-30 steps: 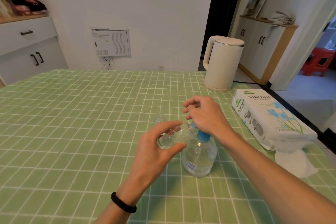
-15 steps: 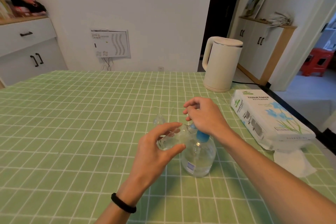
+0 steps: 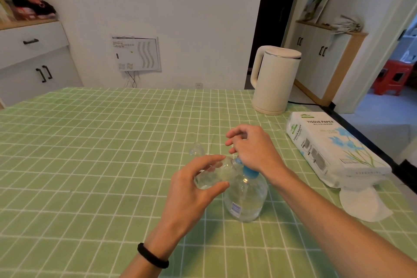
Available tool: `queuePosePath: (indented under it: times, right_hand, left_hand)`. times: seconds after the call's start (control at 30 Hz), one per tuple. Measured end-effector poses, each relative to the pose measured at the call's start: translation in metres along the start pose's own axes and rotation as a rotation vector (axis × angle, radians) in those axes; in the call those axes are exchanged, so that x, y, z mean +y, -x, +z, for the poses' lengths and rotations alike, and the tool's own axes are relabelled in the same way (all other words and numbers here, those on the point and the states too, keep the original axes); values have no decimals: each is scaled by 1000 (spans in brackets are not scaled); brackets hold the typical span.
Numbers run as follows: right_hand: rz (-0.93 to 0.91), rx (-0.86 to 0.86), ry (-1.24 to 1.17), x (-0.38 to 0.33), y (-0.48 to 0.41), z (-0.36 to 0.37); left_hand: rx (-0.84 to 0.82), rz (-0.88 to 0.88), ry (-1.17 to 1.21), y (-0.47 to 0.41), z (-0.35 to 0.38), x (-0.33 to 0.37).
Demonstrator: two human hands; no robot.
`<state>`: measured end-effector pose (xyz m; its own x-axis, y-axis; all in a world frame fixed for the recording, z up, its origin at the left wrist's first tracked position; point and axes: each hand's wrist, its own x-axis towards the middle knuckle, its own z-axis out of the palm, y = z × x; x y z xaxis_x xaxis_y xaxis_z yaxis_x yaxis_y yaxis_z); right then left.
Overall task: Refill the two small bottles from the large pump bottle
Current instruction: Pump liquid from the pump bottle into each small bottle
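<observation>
Left hand [image 3: 191, 189] holds a small bottle [image 3: 212, 176] (tilted) at the pump bottle [image 3: 246, 198], right hand [image 3: 252, 149] atop.

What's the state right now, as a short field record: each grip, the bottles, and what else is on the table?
left grip: holds a small bottle tipped on its side, mouth toward the pump
right grip: rests on the blue pump, fingers loosely curled
large pump bottle: upright on the green tablecloth
second small bottle: on the cloth beyond the left grip, untouched
nearby: kettle, tissue pack, loose tissue
</observation>
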<state>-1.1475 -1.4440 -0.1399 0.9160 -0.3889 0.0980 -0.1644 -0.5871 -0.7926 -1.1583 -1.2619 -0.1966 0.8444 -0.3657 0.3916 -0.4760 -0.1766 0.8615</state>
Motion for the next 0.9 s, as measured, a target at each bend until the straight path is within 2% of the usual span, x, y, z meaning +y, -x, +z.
queuePosePath:
  times: [0.4,0.57,0.9]
  right_hand:
    - [-52,-2,41,-10,-2,-7]
    - [-22,-1,-39,-4,-5,-3]
    - [-7,10,-38,3,-1,1]
  left_hand:
    - [11,44,-23,-4,-5,5]
    - [15,41,-16,-4,-4,1]
    - [6,14,-12,0,-1,-3]
